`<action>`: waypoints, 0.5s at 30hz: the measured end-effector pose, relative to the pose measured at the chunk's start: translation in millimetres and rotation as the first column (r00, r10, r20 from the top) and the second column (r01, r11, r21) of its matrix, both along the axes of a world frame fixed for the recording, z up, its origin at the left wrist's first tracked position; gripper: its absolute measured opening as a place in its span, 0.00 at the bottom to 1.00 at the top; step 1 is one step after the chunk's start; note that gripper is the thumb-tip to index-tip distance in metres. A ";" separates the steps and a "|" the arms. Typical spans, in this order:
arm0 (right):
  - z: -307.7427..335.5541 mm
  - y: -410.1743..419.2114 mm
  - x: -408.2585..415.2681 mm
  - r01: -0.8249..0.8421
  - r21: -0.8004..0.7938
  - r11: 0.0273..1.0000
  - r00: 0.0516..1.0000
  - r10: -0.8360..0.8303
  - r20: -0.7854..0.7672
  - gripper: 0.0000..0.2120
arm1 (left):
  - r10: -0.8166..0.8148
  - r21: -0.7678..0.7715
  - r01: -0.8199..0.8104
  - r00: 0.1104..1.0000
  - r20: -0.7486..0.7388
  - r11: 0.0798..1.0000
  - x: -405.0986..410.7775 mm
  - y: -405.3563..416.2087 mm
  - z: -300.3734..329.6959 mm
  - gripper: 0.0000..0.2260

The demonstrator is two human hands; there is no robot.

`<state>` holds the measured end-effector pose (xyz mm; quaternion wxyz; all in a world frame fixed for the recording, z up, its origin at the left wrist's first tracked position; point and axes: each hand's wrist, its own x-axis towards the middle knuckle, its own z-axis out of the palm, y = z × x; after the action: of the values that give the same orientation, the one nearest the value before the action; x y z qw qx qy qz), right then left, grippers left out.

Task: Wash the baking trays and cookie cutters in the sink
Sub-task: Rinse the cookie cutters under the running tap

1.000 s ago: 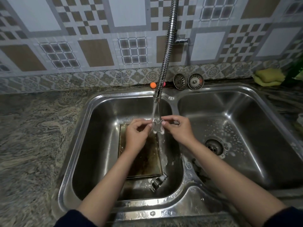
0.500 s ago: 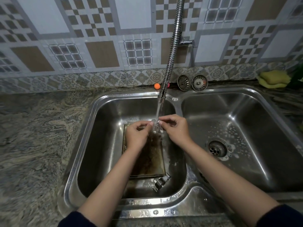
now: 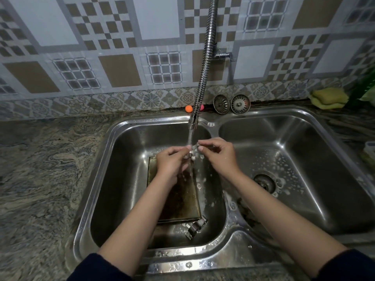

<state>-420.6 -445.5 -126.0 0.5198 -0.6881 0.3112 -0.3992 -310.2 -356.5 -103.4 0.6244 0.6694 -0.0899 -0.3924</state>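
A small metal cookie cutter (image 3: 194,152) is pinched between my left hand (image 3: 172,162) and my right hand (image 3: 218,155), directly under the running stream from the flexible faucet (image 3: 193,118). Both hands hover over the left basin of the steel double sink (image 3: 97,179). Below them a stained, brownish baking tray (image 3: 182,197) lies flat on the basin floor, partly hidden by my left forearm. Another metal cookie cutter (image 3: 196,227) rests at the tray's near right corner.
The right basin (image 3: 324,159) holds soap foam around its drain (image 3: 264,182). Two sink strainers (image 3: 231,104) lean on the back ledge beside an orange ball (image 3: 188,108). A yellow sponge (image 3: 328,97) sits at the far right. Granite counter (image 3: 40,169) spreads to the left.
The cutter has been turned between my fingers under the stream; it showed its star-like face a second ago and is now mostly hidden by my fingertips. My hands stay in place.
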 end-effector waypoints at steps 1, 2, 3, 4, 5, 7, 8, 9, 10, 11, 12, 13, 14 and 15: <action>-0.8 0.0 1.6 0.002 -0.004 1.000 1.000 -0.002 0.002 0.10 | -0.016 0.002 0.017 1.000 -0.026 1.000 2.3 1.4 -0.1 0.06; -1.5 0.1 3.2 0.000 -0.010 1.000 1.000 0.000 -0.002 0.10 | -0.032 0.003 0.032 0.998 -0.049 0.999 4.7 3.0 -0.5 0.06; -1.5 0.7 4.9 -0.007 -0.015 1.000 1.000 0.007 -0.007 0.10 | -0.037 0.011 0.038 0.997 -0.070 0.999 7.0 5.1 -0.3 0.07; -1.1 1.3 6.2 -0.017 -0.016 1.000 1.000 0.017 -0.013 0.10 | -0.035 0.024 0.037 0.996 -0.080 0.999 9.5 6.7 -1.0 0.07; -0.8 2.4 7.8 -0.030 -0.013 0.999 0.999 0.030 -0.020 0.10 | -0.025 0.034 0.028 0.996 -0.083 0.999 11.3 8.6 -0.8 0.07; -1.5 4.2 12.2 -0.051 0.001 0.999 0.998 0.051 -0.042 0.09 | 0.007 0.039 -0.004 0.997 -0.080 0.999 14.6 12.4 -0.2 0.06; -2.7 4.7 14.8 -0.056 0.008 0.998 0.997 0.056 -0.053 0.08 | 0.022 0.036 -0.019 0.997 -0.080 0.999 16.1 13.6 0.1 0.06; -4.6 5.0 17.4 -0.059 0.016 0.998 0.997 0.060 -0.057 0.08 | 0.031 0.034 -0.028 0.996 -0.081 0.999 17.2 15.0 0.9 0.06; -6.1 5.3 20.0 -0.061 0.022 0.998 0.996 0.063 -0.056 0.07 | 0.038 0.033 -0.036 0.996 -0.078 0.999 18.1 16.2 1.8 0.06; -7.7 5.3 22.1 -0.062 0.027 0.998 0.996 0.063 -0.056 0.07 | 0.046 0.033 -0.044 0.996 -0.075 0.998 18.4 17.6 3.7 0.06; -8.5 5.4 23.5 -0.065 0.031 0.997 0.996 0.067 -0.057 0.07 | 0.053 0.032 -0.051 0.996 -0.072 0.998 18.6 18.7 5.2 0.06; -8.8 5.7 24.6 -0.072 0.040 0.997 0.996 0.074 -0.054 0.08 | 0.060 0.033 -0.057 0.996 -0.070 0.998 18.7 19.8 6.8 0.06; -8.6 5.8 24.7 -0.084 0.052 0.995 0.995 0.086 -0.048 0.08 | 0.064 0.035 -0.062 0.996 -0.063 0.997 18.8 20.6 8.1 0.06; -7.9 6.2 24.5 -0.099 0.069 0.993 0.994 0.102 -0.040 0.08 | 0.063 0.039 -0.061 0.997 -0.051 0.997 18.1 21.6 10.2 0.06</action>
<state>-396.1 -439.3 -134.0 0.5550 -0.6937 0.3004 -0.3471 -292.1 -334.9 -93.2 0.6260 0.6728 -0.0453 -0.3917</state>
